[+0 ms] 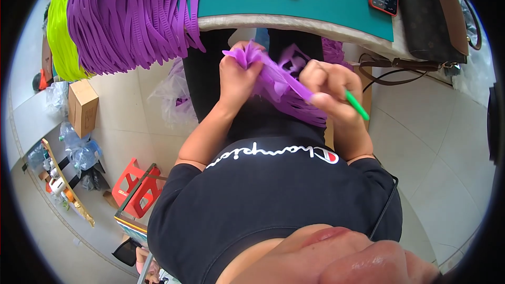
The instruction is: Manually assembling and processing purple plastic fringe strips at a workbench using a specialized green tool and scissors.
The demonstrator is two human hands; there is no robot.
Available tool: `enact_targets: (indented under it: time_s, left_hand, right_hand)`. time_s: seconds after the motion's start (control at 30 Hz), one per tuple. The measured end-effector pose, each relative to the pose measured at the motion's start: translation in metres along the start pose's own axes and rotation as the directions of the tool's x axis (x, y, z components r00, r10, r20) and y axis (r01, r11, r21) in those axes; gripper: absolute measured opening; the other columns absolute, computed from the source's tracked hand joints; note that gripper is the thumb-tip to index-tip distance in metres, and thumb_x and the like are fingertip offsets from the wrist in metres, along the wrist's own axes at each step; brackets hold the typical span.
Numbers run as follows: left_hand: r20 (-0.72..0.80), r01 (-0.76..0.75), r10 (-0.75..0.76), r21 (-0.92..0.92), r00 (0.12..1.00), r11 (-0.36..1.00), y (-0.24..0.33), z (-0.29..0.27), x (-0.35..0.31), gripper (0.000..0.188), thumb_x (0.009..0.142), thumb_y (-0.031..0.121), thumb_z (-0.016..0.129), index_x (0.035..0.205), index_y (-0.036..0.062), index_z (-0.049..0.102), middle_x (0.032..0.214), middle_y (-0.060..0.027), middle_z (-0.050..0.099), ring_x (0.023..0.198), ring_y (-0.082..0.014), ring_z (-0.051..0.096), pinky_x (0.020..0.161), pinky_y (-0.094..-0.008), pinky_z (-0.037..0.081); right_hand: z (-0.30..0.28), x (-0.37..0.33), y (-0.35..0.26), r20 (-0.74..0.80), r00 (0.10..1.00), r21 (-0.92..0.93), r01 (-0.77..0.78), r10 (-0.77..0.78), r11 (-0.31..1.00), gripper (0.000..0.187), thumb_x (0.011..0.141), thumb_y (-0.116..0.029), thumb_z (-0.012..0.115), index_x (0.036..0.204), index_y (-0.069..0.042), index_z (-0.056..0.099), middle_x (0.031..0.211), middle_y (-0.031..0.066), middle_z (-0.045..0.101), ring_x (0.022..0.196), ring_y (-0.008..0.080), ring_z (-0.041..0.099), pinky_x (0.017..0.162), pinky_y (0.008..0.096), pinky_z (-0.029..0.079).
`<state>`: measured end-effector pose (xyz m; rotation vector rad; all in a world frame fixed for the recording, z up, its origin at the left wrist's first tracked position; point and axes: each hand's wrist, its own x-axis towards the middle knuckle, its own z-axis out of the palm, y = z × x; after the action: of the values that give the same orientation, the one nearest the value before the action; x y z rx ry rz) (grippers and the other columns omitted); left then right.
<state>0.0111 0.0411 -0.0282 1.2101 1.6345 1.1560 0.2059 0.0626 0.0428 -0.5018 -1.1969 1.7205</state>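
person (279, 194) is clutching purple strips (297, 109) over the lap (208, 63), left hand (236, 78) pinching the bunch (244, 57), right hand (334, 85) gripping a green stick (357, 106), one strip (289, 80) slanting rightward and bodyward between them.

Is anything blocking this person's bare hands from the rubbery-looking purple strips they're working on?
Nothing visible does: the left hand directly grips the bunched, rubbery-looking purple strips, and one long strip runs unobstructed to the right hand, which holds a slim green stick.
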Motion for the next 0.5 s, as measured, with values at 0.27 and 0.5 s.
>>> enact_targets:
  time_s: [0.27,0.5]
  left_hand:
    - [0.134,0.456,-0.485,-0.616,0.864,0.643,-0.076,-0.02,0.003,0.02,0.082,0.004,0.072,0.1,-0.0005,0.064,0.095,-0.0065,0.065,0.084,-0.017,0.063,0.078,-0.0295,0.05]
    - [0.078,0.447,-0.548,-0.678,0.833,0.583,-0.115,-0.038,0.001,0.019,0.085,0.001,0.067,0.102,-0.0035,0.061,0.097,-0.0105,0.065,0.086,-0.0197,0.065,0.077,-0.031,0.054]
  right_hand:
    - [-0.062,-0.003,-0.084,-0.172,0.916,0.348,0.402,-0.364,0.847,0.02,0.084,-0.012,0.07,0.073,-0.011,0.053,0.077,-0.0023,0.052,0.079,0.0111,0.047,0.067,0.0249,0.038]
    - [-0.106,-0.007,-0.211,-0.328,0.697,0.166,0.707,-0.637,0.688,0.016,0.077,-0.009,0.07,0.068,-0.008,0.057,0.073,-0.001,0.054,0.067,0.0111,0.048,0.062,0.024,0.035]
